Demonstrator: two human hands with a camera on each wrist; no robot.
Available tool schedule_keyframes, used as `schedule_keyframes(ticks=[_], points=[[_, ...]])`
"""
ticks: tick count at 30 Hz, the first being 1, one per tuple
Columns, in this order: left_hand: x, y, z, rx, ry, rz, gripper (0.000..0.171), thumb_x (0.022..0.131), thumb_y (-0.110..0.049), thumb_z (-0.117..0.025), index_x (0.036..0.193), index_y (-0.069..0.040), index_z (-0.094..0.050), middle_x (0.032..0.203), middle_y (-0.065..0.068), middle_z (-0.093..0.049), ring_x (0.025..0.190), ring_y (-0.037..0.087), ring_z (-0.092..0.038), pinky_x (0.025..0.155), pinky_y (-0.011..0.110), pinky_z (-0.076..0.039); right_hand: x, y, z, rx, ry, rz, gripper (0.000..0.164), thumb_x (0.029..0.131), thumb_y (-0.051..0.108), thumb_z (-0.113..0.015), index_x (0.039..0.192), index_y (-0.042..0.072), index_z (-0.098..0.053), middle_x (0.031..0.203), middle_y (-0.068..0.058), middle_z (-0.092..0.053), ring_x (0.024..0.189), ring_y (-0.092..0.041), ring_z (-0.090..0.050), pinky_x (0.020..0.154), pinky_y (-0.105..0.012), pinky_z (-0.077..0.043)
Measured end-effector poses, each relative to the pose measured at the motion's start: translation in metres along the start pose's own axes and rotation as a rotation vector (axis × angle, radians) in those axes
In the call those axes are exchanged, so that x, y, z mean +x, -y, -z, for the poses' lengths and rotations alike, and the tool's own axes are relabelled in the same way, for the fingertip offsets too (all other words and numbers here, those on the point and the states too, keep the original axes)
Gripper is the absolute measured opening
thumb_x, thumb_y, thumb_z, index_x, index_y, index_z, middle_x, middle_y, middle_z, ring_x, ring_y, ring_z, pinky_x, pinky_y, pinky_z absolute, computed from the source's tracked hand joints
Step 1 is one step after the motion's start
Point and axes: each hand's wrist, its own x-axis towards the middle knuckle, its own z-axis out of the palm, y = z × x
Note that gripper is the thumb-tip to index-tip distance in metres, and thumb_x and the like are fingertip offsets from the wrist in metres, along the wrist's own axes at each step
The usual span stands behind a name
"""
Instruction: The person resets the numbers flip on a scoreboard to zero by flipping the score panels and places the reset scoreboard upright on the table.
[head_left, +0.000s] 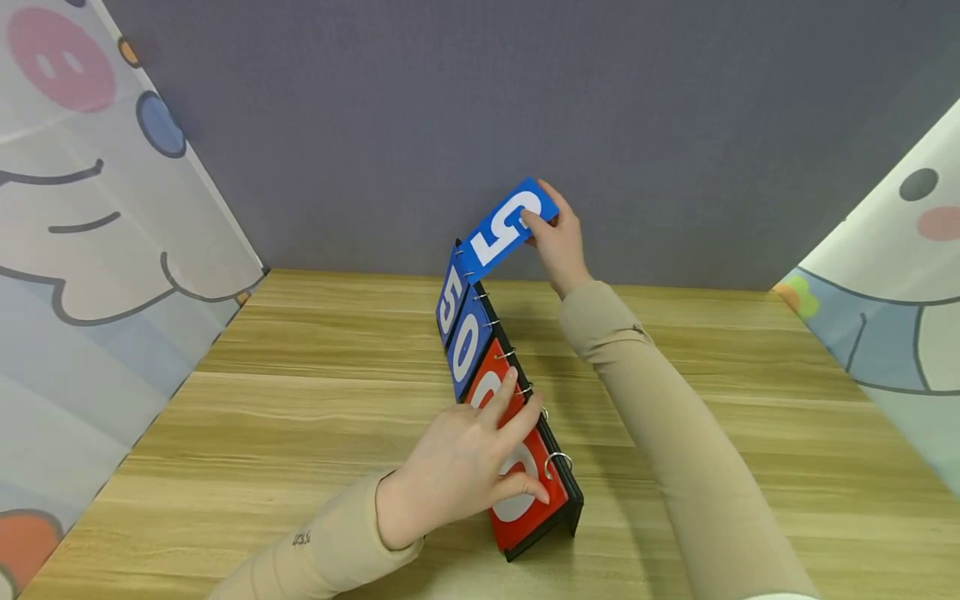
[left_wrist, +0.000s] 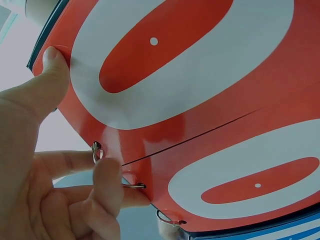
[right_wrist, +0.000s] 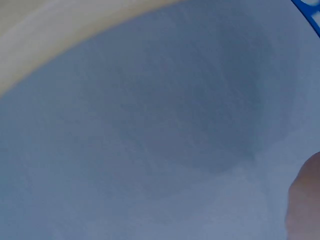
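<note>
A tabletop flip scoreboard (head_left: pixel 517 383) stands like a tent, its number cards hung on metal rings along the top ridge. My right hand (head_left: pixel 557 243) pinches the outer end of a blue card with a white 5 (head_left: pixel 504 230), raised above the far end. Below it another blue 5 card (head_left: pixel 450 298) hangs beside a blue 0 card (head_left: pixel 470 342). My left hand (head_left: pixel 468 454) holds the near part by its top edge, thumb (left_wrist: pixel 56 75) against the red 0 card (left_wrist: pixel 150 112), other fingers at the rings. In the right wrist view only part of a finger (right_wrist: pixel 306 200) shows.
The scoreboard stands on a wood-grain table (head_left: pixel 315 375). A grey panel (head_left: pixel 337 142) rises behind the table. Cartoon-printed sheets hang at the left (head_left: pixel 90 333) and right (head_left: pixel 885 275).
</note>
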Motion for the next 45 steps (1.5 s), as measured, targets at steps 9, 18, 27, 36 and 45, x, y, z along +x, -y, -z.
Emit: schedule_keyframes(ticks=[9,18,27,36,45], points=[[0.000,0.000,-0.002,0.021,-0.027,-0.006,0.078,0.070,-0.072,-0.057,0.119,-0.011,-0.057,0.117,0.020,-0.063,0.041,0.011,-0.050,0.043,0.021,-0.041,-0.014,0.008,-0.024,-0.359,0.329,0.223,0.051,0.090,0.015,-0.058,0.138,0.015,-0.041,0.122,-0.012,-0.058,0.105,-0.023,-0.059,0.093,-0.035,-0.046],[0.000,-0.001,-0.001,0.010,-0.021,-0.002,0.078,0.070,-0.072,-0.057,0.119,-0.012,-0.057,0.118,0.020,-0.063,0.042,0.012,-0.051,0.045,0.022,-0.042,-0.026,-0.005,-0.036,-0.692,0.437,0.390,0.040,0.090,0.015,-0.060,0.127,0.001,-0.055,0.121,-0.015,-0.061,0.101,-0.023,-0.064,0.089,-0.031,-0.051],[0.000,0.000,-0.001,0.022,-0.014,-0.009,0.078,0.071,-0.072,-0.057,0.120,-0.012,-0.057,0.118,0.020,-0.062,0.044,0.012,-0.054,0.046,0.022,-0.045,-0.026,0.001,-0.039,-0.941,0.628,0.348,0.039,0.093,0.023,-0.055,0.132,0.014,-0.053,0.138,-0.005,-0.050,0.128,-0.024,-0.043,0.104,-0.036,-0.038],[0.000,0.000,-0.001,0.023,0.000,-0.007,0.077,0.071,-0.072,-0.056,0.120,-0.012,-0.057,0.119,0.020,-0.062,0.042,0.010,-0.051,0.044,0.020,-0.041,-0.023,0.008,-0.043,-1.080,0.747,0.376,0.032,0.093,0.023,-0.056,0.123,0.014,-0.060,0.136,-0.005,-0.053,0.127,-0.025,-0.041,0.106,-0.036,-0.035],[-0.001,0.001,-0.001,0.019,-0.010,-0.007,0.077,0.071,-0.072,-0.057,0.119,-0.012,-0.057,0.118,0.021,-0.063,0.040,0.009,-0.049,0.043,0.019,-0.039,-0.019,0.015,-0.048,-1.190,0.827,0.463,0.027,0.092,0.022,-0.057,0.117,0.013,-0.065,0.132,-0.006,-0.056,0.123,-0.025,-0.044,0.104,-0.034,-0.037]])
